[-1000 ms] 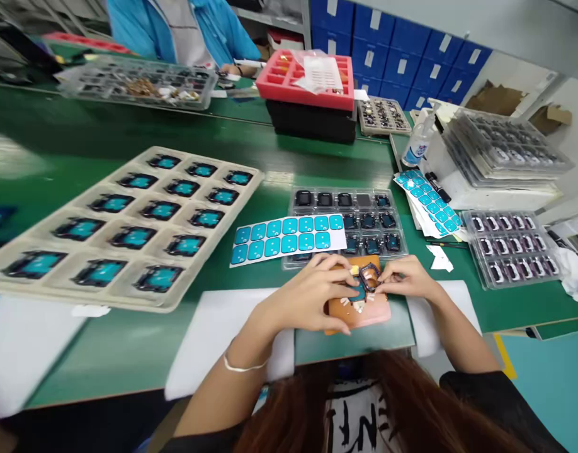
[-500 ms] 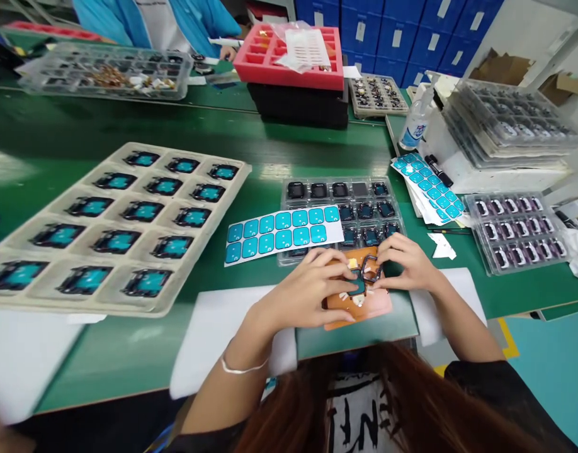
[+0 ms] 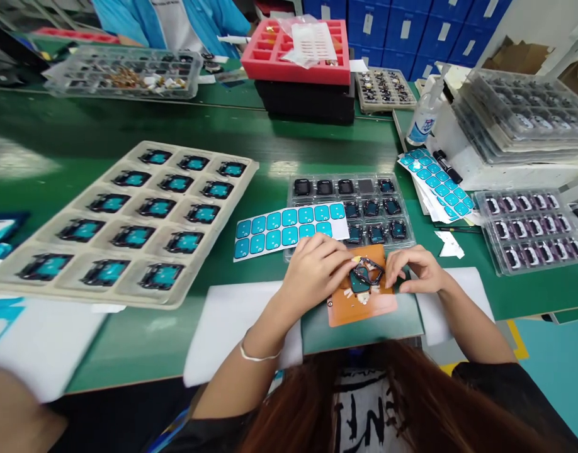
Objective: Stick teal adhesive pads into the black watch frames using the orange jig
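Observation:
On an orange mat (image 3: 362, 313) lie a dark squarish part with a teal face (image 3: 359, 282) and a black rounded-square frame (image 3: 378, 274), which tilts and overlaps it. They resemble watch housings. My left hand (image 3: 315, 272) comes in from the left, its fingertips closed on the upper left of the dark part. To the right, my right hand (image 3: 417, 269) is half curled at the mat's edge, thumb and fingers apart, with nothing visible in it. Just behind the hands lies a sheet of teal square stickers (image 3: 289, 228), partly over a clear tray of dark housings (image 3: 371, 214).
At left stands a big beige tray (image 3: 216, 248) of teal-faced housings. A clear tray (image 3: 529, 226) of white-and-purple parts, more sticker sheets (image 3: 440, 182) and a pump bottle (image 3: 424, 119) are at right. A red box (image 3: 296, 69) stands behind; a co-worker in blue (image 3: 170, 22) sits across.
My right hand has let go of the black frame and drawn slightly right. The frame now leans over the teal-faced part. My left hand's fingers have drawn closer together. The camera view has shifted slightly.

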Tool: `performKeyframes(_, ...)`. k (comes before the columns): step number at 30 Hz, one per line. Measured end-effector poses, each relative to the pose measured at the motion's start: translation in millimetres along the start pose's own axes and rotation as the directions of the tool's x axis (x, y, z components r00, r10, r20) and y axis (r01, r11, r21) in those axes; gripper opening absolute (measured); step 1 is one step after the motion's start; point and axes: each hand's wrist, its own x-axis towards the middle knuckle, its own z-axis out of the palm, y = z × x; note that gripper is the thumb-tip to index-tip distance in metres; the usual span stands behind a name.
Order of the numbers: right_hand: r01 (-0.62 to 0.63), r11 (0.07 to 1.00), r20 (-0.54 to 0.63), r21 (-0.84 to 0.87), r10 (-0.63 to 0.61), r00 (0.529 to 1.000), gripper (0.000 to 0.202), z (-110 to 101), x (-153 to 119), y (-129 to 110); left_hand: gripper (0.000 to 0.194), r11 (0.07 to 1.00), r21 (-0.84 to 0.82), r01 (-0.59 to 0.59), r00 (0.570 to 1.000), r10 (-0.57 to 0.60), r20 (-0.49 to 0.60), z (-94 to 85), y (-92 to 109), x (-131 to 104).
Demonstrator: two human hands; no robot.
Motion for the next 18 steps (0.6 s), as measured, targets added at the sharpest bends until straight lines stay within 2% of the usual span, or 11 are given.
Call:
performKeyframes(2,0.039,0.997,-0.045,-0.06,-0.042,0.998,0.016,-3,2,0,0.026,1.0,-0.012,0.028,1.0,-0.028,-0.013,0.9,0,0)
performKeyframes(4,0.052,0.979,-0.051,-0.199,-0.064,0.997,0.014,-4,4,0,0.029,0.997,-0.081,0.02,0.999,-0.017,0.032,1.4,0,0)
performKeyframes(6,0.032,0.936,-0.023,-0.352,-0.043,0.999,0.016,-5,5,2,0.035,0.99,-0.139,-0.003,0.997,0.014,0.078,3.1,-2,0)
performKeyframes(8,-0.003,0.899,-0.001,-0.438,0.002,1.0,0.018,-3,5,6,0.039,0.991,-0.134,-0.008,0.997,0.018,0.076,6.8,-4,1)
performKeyframes(14,-0.066,0.871,-0.034,-0.487,0.056,0.998,0.016,-1,2,15,0.035,0.994,-0.099,0.037,0.999,-0.035,0.029,16.0,-9,3)
performKeyframes(18,-0.098,0.875,-0.091,-0.473,0.062,0.994,0.044,-9,2,14,0.033,0.99,-0.132,0.039,0.998,-0.033,0.047,11.5,-8,3)
